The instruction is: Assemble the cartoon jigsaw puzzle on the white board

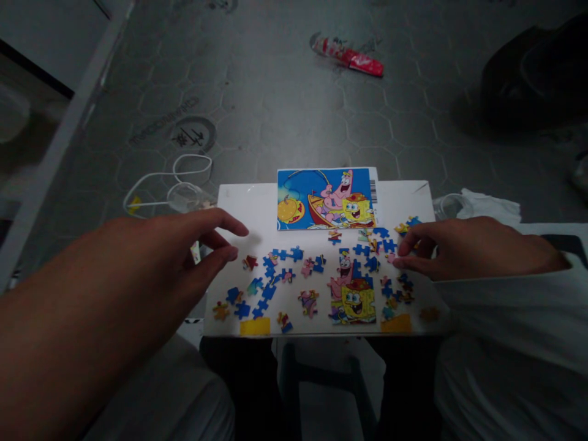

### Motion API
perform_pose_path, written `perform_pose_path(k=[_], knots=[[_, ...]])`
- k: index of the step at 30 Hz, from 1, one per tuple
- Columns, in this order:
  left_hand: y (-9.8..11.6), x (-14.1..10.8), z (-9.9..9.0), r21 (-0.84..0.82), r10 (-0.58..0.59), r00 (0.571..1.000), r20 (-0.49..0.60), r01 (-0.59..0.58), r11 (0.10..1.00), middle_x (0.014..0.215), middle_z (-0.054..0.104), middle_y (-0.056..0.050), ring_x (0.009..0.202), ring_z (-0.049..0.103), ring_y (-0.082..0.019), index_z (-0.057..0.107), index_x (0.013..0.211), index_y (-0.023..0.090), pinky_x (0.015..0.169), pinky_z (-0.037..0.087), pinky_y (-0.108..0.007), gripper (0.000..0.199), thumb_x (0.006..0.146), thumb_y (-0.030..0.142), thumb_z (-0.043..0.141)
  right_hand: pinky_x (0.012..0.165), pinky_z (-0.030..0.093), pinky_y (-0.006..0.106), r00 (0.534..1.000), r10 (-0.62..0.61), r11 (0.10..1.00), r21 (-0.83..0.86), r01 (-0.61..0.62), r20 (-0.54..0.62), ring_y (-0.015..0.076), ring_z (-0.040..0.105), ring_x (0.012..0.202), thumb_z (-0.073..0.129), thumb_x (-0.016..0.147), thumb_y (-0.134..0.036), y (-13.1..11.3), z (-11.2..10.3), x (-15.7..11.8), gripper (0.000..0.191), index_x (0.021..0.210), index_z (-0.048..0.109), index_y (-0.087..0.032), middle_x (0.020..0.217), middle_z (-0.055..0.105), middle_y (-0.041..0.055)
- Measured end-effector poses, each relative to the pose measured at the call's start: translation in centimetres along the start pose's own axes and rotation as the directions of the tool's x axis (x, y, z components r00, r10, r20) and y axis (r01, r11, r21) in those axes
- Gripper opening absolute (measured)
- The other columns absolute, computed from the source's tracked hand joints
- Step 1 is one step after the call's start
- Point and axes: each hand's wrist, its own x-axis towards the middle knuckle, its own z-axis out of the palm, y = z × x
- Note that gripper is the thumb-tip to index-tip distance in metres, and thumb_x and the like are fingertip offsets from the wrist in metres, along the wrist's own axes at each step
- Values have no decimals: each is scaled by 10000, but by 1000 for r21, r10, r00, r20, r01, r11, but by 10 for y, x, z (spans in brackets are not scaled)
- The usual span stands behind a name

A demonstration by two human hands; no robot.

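My left hand (197, 245) hovers over the left edge of the white board (248, 208), thumb and fingers apart, with nothing between them. Near it lies a red puzzle piece (250, 263). At the board's right side my right hand (425, 245) has its thumb and forefinger a little apart beside a pink piece (391, 258); no held piece can be made out. A joined section (353, 294) showing a yellow square character and a pink one lies right of centre. Loose blue pieces (267, 291) are scattered around it. The picture card (326, 199) lies at the board's far edge.
Two yellow tape strips (255, 326) (395, 323) mark the near edge. A clear cup (184, 195) and white cable (151, 175) are left of the board; another clear cup (452, 206) and white tissue (491, 208) are right. A red wrapper (362, 62) lies on the floor.
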Motion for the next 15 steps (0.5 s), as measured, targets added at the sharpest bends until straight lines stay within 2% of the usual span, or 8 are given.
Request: perform_pose_path(k=[3, 6, 9, 12, 15], knots=[[-2, -1, 0, 29, 80, 997, -3, -80, 996, 611, 600, 58, 526, 588, -183, 853, 1175, 345, 723, 576, -352, 435, 987, 615, 567, 652, 488, 421, 1000, -13, 1000, 20, 13, 6, 279, 718, 721, 793, 877, -554, 16, 6, 6, 227, 947, 853, -347, 889, 833, 65], [-2, -2, 0, 36, 93, 996, -6, -93, 995, 654, 637, 50, 547, 606, -181, 850, 1166, 335, 715, 576, -342, 451, 993, 620, 546, 635, 472, 412, 999, -40, 999, 20, 41, -36, 278, 712, 713, 780, 881, -580, 24, 11, 8, 254, 985, 857, -363, 880, 831, 66], [2, -1, 0, 78, 78, 997, 20, -79, 994, 662, 646, 64, 525, 576, -151, 841, 1189, 329, 719, 567, -311, 434, 1000, 575, 538, 610, 449, 397, 994, -54, 999, -6, 53, -93, 257, 685, 666, 824, 858, -535, 16, 11, 4, 227, 985, 852, -349, 848, 818, 59], [6, -1, 0, 161, 60, 998, 17, -62, 985, 658, 644, 84, 508, 549, -118, 836, 1212, 332, 717, 530, -266, 387, 1010, 496, 549, 598, 433, 372, 999, -34, 999, -15, 33, -42, 219, 663, 627, 825, 879, -374, -1, 5, -2, 89, 947, 847, -321, 811, 805, 36], [10, -2, -1, 211, 50, 998, 28, -55, 976, 716, 694, 91, 516, 544, -97, 828, 1234, 331, 704, 481, -243, 371, 1026, 485, 563, 576, 424, 361, 996, -84, 996, -18, 84, -31, 202, 648, 603, 810, 886, -321, -11, -1, -4, 43, 901, 842, -297, 788, 797, 36]])
